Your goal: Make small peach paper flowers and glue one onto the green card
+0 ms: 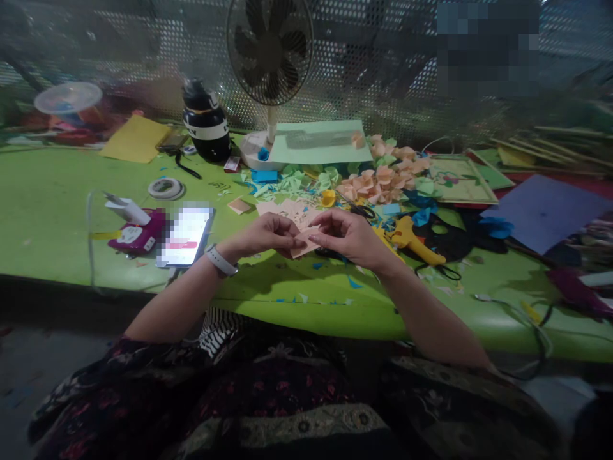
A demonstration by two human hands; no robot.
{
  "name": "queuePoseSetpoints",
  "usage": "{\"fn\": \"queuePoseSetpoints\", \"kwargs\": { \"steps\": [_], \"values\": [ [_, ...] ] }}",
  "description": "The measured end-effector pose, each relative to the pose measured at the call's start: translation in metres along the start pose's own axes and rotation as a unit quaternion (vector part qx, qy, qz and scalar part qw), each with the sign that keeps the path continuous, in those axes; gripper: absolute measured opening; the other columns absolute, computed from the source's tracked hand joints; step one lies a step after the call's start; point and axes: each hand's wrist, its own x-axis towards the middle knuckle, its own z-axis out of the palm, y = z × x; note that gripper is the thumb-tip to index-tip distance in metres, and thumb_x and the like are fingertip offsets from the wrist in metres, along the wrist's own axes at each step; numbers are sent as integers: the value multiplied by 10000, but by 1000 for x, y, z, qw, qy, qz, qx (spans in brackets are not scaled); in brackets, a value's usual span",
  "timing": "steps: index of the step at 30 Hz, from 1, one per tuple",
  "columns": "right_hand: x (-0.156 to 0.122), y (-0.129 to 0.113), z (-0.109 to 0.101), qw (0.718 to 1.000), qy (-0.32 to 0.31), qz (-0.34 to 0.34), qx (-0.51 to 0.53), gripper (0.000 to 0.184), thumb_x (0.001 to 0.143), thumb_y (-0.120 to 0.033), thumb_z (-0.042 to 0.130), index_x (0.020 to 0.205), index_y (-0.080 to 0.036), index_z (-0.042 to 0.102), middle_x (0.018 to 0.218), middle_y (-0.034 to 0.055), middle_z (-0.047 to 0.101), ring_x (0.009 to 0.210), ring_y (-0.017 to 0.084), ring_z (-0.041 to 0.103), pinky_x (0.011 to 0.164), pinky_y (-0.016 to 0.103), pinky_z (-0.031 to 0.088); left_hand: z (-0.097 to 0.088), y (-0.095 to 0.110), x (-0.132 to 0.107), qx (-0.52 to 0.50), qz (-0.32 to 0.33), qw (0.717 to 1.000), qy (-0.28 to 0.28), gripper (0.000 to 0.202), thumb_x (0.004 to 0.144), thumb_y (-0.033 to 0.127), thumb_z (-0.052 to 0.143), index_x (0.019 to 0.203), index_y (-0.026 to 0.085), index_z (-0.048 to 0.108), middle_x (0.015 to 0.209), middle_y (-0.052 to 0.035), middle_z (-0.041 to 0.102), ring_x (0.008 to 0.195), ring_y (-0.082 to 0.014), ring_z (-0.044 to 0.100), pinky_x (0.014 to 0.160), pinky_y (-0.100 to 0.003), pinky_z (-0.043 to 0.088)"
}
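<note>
Between my two hands is a small piece of peach paper (306, 244), pinched at its edges over the front of the green table. My left hand (268, 235), with a pale watch on the wrist, grips its left side. On the other side, the thumb and fingers of my right hand (352, 237) hold the same paper. Loose peach paper pieces (287, 209) lie just behind my hands. To the right of my right hand rests a yellow glue gun (412, 239). Scissors (361, 209) lie partly covered among the scraps. Exact folds in the paper are too small to tell.
A lit phone (186, 236), a tape roll (166, 188) and a purple device (138, 236) lie on the left. A dark bottle (205, 124) and fan (271, 51) stand behind. Folded paper flowers (383, 179) are heaped right of centre, near a purple sheet (546, 207).
</note>
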Motion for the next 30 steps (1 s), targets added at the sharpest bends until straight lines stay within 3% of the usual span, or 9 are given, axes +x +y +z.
{"fn": "queuePoseSetpoints", "kwargs": {
  "steps": [11,30],
  "values": [
    [2,5,0,1000,8,8,18,337,773,-432,761,971,-179,655,804,26,663,701,137,597,629,279,494,-3,-4,2,9,24,1000,10,243,731,306,834,772,107,701,695,-33,704,627,-86,654,642,-207,570],
    [3,6,-5,998,-53,6,11,319,813,-410,727,1015,-170,666,848,46,671,754,158,614,681,312,498,-5,-2,2,28,0,1000,8,259,748,319,823,826,103,703,693,-27,707,619,-101,676,645,-228,597]
  ]
}}
